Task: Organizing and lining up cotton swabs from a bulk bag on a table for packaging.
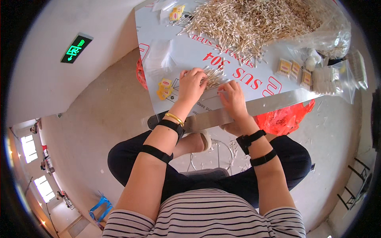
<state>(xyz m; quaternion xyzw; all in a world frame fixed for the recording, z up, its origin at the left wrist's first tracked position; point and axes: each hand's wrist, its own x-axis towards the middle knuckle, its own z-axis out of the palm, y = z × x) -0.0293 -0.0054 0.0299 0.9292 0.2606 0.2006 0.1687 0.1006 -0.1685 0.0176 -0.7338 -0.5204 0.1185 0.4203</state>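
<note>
A small bunch of cotton swabs (213, 76) lies on the metal-topped table (186, 45) between my hands. My left hand (192, 84) is closed at its left side, with the fingers curled round some of the swabs. To the right, my right hand (233, 97) is bent over the near end of the bunch, its thumb and forefinger apart and nothing visible between them. Left of my left hand lie small yellow paper cards (164, 89), and behind those a stack of clear plastic bags (159, 57).
A big heap of loose swabs (254, 25) covers the back, spilling from a large clear bag (335, 33). Filled swab packets (295, 70) and a bag of packed bundles (327, 79) sit at the right. A red plastic bag (283, 118) hangs below the table's front edge.
</note>
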